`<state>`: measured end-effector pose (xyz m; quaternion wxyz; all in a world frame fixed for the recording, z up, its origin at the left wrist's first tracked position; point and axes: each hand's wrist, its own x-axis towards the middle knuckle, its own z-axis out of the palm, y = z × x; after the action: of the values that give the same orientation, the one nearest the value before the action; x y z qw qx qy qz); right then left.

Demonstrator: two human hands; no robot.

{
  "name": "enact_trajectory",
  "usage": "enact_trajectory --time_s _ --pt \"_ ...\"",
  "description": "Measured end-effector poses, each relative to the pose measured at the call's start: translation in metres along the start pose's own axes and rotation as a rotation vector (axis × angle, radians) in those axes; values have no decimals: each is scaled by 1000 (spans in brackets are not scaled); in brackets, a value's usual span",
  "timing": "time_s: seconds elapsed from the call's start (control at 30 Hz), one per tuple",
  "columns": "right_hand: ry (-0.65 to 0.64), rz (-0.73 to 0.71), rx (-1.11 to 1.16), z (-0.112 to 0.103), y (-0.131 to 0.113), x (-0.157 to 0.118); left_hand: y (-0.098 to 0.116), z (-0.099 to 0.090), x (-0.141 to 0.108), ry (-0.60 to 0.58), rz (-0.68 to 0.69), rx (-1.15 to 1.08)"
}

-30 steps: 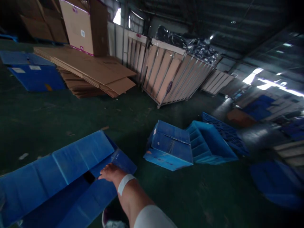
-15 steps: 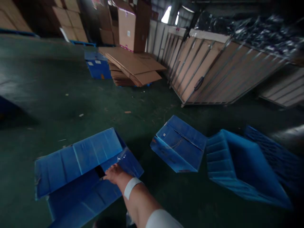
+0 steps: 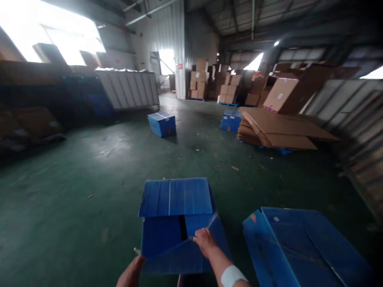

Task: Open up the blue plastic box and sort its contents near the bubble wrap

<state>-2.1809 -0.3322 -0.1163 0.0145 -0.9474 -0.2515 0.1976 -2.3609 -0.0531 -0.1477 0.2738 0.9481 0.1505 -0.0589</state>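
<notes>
Blue box point(image 3: 163, 233), one, large, worn, on the green floor point(image 3: 104, 175) directly in front of the person, top partly open; far flap point(image 3: 176, 197) ribbed with upright creases, near flap point(image 3: 170, 263) slanting up toward the right; a dark gap between panels inside. Right grip point(image 3: 206, 242), a bare hand, at the right part of the near flap's upper edge, fingers bent over it and touching; whether they are closed tight on it cannot be told. Box opening lies ahead and to the left of this grip. White band point(image 3: 232, 275), one, around the right forearm. Left grip point(image 3: 133, 271), a bare hand partly cut off by the lower edge of view, at the box's near left corner; its hold cannot be told. Box body lies between the two grips and ahead of them. Second blue box point(image 3: 317, 247), one, to the right, apart from the first, a small pale sticker point(image 3: 276, 219) on its top. Smaller-looking blue boxes, two, farther off: one point(image 3: 163, 124) ahead on bare floor, one point(image 3: 231, 120) beside a stack of flat cardboard point(image 3: 284, 129). Brown carton point(image 3: 281, 95), one, tall, standing on that stack.
</notes>
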Motion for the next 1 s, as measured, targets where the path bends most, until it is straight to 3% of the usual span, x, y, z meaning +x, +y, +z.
enact_trajectory --time_s 0.13,0.27,0.47,0.67,0.9,1.0 --pt "-64 -66 -27 42 -23 -78 -20 24 -102 69 -34 -189" --pt "-82 -118 -45 77 -19 -154 -17 55 -191 115 -22 -210" --pt "-76 -208 -27 98 11 -249 24 103 -310 225 -6 -231" --pt "-97 -307 -59 109 20 -340 61 137 -431 337 -43 -145" --pt "-116 -402 -92 155 27 -475 94 178 -585 534 -39 -25" --pt "-121 -401 -106 175 30 -541 108 200 -654 551 -61 -23"
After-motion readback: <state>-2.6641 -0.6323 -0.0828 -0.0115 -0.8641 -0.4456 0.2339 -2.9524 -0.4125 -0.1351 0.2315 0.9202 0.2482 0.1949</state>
